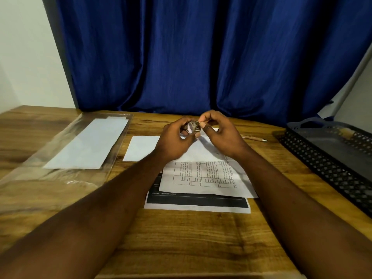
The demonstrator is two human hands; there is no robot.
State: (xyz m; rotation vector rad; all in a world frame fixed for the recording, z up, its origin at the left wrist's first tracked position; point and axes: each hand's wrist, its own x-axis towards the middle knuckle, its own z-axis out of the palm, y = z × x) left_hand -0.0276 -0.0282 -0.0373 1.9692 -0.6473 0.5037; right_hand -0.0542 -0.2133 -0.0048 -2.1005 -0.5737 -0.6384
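Sleeve of clear plastic [50,174] noted at 9 o'clock on the table [181,238], lying flat, with white sheets inside it. A blank white envelope [141,148] is seen just right of the sleeve, partly covered by the left wrist.

Left hand [174,139]: raised above the table at about 12 o'clock, fingers curled round a small patterned roll [192,126]. It may be stamps or stickers; which cannot be told. The roll is held clear of the table, between the two hands.

Right hand [221,135]: thumb and forefinger pinched on what appears to be the loose end of the roll at its 3 o'clock edge, the other fingers curled loosely.

Printed sheets [205,178] are stacked below the hands, toward 6 o'clock. A pen [254,138] lies on the wood at 2 o'clock, and a black mesh tray [314,156] is set at 3 o'clock, well apart from the hands.

Step judged: the end of the roll is being peeled or drawn off.

Risks judged:
- The strip could be torn across if it is pulled aslant or too sharply.
- If the end is sticky, it could be folded onto itself or stuck to a fingertip.
- The roll could be dropped if the left grip is loosened under the pull, and could then run off among the papers.
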